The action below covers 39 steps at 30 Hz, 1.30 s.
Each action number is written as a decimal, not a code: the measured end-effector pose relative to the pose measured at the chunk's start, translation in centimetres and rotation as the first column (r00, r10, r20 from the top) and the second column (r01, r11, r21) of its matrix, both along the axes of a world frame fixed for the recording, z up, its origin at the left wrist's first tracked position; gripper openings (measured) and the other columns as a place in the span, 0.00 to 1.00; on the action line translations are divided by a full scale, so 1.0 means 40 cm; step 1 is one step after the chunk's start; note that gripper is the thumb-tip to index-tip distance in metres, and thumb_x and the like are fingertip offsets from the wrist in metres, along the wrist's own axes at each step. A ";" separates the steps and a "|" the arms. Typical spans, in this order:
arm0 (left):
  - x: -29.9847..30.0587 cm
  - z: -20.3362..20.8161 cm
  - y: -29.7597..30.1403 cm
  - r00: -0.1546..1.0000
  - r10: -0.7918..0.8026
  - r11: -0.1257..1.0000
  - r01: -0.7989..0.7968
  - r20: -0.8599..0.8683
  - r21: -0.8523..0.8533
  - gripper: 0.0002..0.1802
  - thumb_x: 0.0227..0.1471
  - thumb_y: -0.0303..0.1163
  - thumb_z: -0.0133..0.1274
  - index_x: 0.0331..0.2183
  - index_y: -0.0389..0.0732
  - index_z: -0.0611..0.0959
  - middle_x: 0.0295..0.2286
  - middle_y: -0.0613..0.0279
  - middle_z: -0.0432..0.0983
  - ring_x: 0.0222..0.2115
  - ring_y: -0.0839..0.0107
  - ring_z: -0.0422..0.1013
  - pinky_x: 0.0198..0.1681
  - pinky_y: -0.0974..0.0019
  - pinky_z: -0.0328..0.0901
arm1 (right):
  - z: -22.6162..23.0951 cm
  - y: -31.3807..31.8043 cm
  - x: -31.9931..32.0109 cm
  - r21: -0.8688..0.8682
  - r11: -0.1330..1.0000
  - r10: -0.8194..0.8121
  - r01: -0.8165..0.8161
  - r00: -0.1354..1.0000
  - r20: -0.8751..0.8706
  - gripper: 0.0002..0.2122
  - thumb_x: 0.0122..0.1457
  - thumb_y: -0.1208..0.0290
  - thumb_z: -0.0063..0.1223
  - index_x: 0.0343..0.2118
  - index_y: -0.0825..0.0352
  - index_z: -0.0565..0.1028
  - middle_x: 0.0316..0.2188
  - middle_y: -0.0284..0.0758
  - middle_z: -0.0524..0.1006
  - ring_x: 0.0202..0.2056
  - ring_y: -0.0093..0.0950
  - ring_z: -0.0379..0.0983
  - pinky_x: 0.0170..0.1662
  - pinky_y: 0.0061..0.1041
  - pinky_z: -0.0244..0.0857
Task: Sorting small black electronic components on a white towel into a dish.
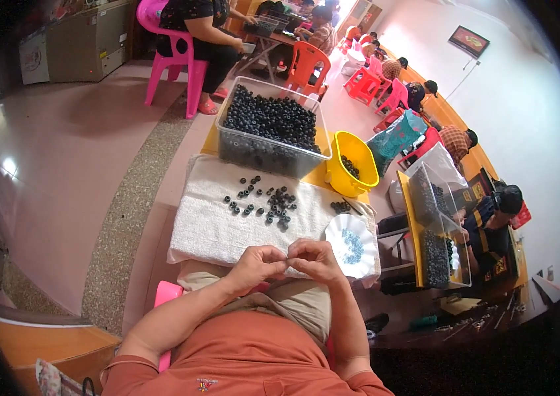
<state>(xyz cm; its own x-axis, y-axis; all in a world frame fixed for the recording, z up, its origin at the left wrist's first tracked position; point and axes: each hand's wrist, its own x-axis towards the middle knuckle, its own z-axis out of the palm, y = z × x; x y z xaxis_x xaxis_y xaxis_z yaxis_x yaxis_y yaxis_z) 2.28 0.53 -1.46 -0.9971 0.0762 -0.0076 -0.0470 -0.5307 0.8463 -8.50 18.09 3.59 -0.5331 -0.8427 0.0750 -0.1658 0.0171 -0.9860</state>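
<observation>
My left hand [260, 266] and my right hand [316, 261] meet fingertip to fingertip above the near edge of a white towel [201, 224]. Both are closed in a pinch; whatever lies between the fingers is too small or hidden to make out. Beyond them, small black round pieces with holes [282, 206] are scattered on the towel. Right beside my right hand stands a white fluted dish [331, 231] holding tiny light-blue bits [352, 249]. Behind that dish is a little cluster of dark pieces [340, 206].
At the table's far side stands a clear bin [268, 155] heaped with black pieces, next to a yellow tub [352, 185] with a few inside. Another table with clear boxes [440, 247] and a person is to the right. A pink chair [191, 72] holds someone at far left.
</observation>
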 end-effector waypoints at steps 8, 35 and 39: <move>0.000 0.004 -0.007 1.000 -0.016 0.999 0.017 0.024 -0.042 0.07 0.54 0.26 0.58 0.36 0.35 0.80 0.29 0.65 0.78 0.29 0.79 0.72 0.33 0.74 0.70 | -0.012 0.010 -0.005 0.085 0.996 0.004 -0.005 1.000 0.007 0.04 0.55 0.84 0.59 0.33 0.73 0.78 0.36 0.33 0.75 0.38 0.20 0.72 0.41 0.17 0.67; -0.006 0.019 -0.012 1.000 -0.009 0.997 0.010 0.007 -0.076 0.05 0.54 0.25 0.57 0.34 0.36 0.81 0.29 0.65 0.78 0.29 0.79 0.73 0.33 0.74 0.70 | -0.018 0.011 -0.004 0.059 0.996 -0.070 0.062 0.987 0.142 0.04 0.53 0.83 0.60 0.33 0.73 0.78 0.34 0.32 0.76 0.36 0.20 0.73 0.41 0.18 0.67; -0.007 0.022 -0.010 1.000 -0.017 0.998 0.018 0.018 -0.058 0.05 0.54 0.25 0.57 0.35 0.36 0.81 0.30 0.65 0.78 0.30 0.79 0.73 0.34 0.74 0.70 | -0.031 0.018 -0.009 0.073 0.994 -0.086 0.077 0.988 0.127 0.04 0.52 0.83 0.60 0.31 0.73 0.78 0.34 0.33 0.77 0.36 0.21 0.73 0.42 0.19 0.67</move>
<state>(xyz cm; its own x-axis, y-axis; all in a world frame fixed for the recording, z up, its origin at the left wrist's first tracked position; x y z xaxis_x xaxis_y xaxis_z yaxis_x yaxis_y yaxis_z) 2.02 0.13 -0.57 -0.9952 0.0930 -0.0295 -0.0708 -0.4796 0.8746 -8.86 18.80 2.36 -0.6019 -0.7966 -0.0551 -0.0318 0.0929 -0.9952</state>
